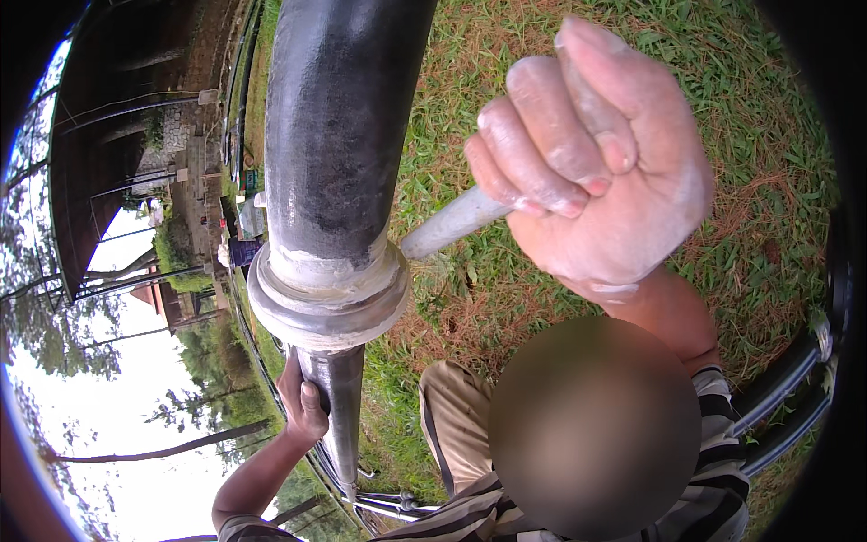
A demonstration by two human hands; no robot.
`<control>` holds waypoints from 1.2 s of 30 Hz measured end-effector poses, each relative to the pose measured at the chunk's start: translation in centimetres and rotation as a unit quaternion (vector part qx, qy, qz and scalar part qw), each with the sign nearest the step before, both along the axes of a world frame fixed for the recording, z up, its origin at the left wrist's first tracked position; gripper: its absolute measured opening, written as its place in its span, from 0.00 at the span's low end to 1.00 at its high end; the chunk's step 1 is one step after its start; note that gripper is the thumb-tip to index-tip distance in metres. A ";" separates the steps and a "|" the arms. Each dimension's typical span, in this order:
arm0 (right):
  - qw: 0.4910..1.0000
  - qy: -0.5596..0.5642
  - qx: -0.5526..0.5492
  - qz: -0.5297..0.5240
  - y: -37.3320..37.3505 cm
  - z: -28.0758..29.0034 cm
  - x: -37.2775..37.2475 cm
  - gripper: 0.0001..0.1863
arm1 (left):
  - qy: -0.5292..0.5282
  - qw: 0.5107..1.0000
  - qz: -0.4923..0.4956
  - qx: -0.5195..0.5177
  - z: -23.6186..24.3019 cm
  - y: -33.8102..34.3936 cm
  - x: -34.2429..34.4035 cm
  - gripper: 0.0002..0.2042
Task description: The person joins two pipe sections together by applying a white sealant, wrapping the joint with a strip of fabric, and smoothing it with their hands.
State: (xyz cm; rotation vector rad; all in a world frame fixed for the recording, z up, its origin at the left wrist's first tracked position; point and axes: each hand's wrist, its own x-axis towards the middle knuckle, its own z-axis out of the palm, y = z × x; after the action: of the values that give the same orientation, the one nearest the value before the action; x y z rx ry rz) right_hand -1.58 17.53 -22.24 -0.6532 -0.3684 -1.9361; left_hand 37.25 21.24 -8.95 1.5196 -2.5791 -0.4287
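A thick black pipe (348, 108) runs down from the top edge, ending in a pale, smeared coupling (330, 298). Below this joint a narrower black pipe (345, 397) continues downward. My left hand (302, 411) is closed round its left side, thumb in front and the other fingers partly hidden behind. My right hand (596, 154), raised close to the camera, makes a fist with whitish residue on its skin. Its fingers wrap one end of a smooth grey rod (456, 221). The rod's other end passes out of sight behind the coupling.
Grass (750, 181) with brown needles covers the ground. Black pipes (786, 406) lie at the right, and thin black hoses (237, 117) at the left. My bent knee (452, 415) is near the pipe. A round blurred patch (596, 429) hides the area beside it.
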 end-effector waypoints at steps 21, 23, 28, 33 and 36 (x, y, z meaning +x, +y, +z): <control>0.996 -0.080 0.035 -0.006 -0.8 -1.3 -0.4 0.25 | -0.003 1.000 0.010 0.002 0.1 0.2 0.6 0.42; 0.994 -0.113 -0.011 0.009 -1.1 -1.4 -0.8 0.25 | -0.008 0.998 0.028 0.048 0.4 0.2 1.4 0.44; 0.994 -0.079 0.060 0.043 0.0 0.4 2.2 0.24 | 0.009 0.999 0.031 0.035 0.4 0.5 0.9 0.46; 0.997 -0.082 -0.011 0.011 -0.2 -0.8 0.6 0.23 | -0.009 0.999 0.026 0.042 0.3 0.0 0.6 0.47; 0.994 -0.089 0.059 0.036 0.5 0.3 2.7 0.21 | 0.003 0.999 0.024 0.044 0.3 0.1 0.2 0.47</control>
State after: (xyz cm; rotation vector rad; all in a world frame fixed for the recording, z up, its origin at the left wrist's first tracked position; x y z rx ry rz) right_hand 1.09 18.06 -21.98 -0.3870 -0.3786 -1.9356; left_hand 37.49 21.31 -8.69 1.6023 -2.5447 -0.5472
